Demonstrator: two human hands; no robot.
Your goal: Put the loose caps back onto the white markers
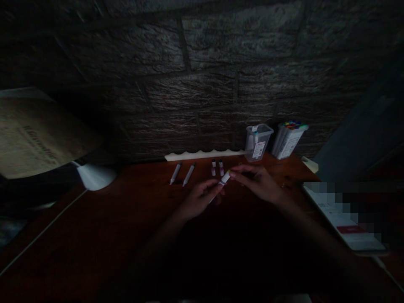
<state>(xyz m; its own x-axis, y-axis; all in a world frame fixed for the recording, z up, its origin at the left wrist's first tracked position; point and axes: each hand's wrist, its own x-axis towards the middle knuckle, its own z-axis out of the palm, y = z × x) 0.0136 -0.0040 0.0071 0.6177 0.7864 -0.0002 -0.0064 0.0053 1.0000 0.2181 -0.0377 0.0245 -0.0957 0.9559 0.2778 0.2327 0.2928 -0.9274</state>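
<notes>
A white marker (225, 177) slants up to the right between my hands, above the dark wooden table. My left hand (202, 197) is closed around its lower barrel. The fingers of my right hand (255, 180) pinch its upper, capped end, where a yellowish tip shows. Two uncapped markers (188, 175) lie side by side on the table to the left of my hands. Just behind my hands, a pair of marker caps (213, 163) stand on the table with their reflections below them.
A clear plastic box (258, 143) holding a marker stands by the brick wall (208, 84). Beside it is another box (288, 141) full of colored markers. A wavy white strip (205, 155) runs along the wall. At left stands a lamp (94, 176); a tablet-like device (341, 219) lies right.
</notes>
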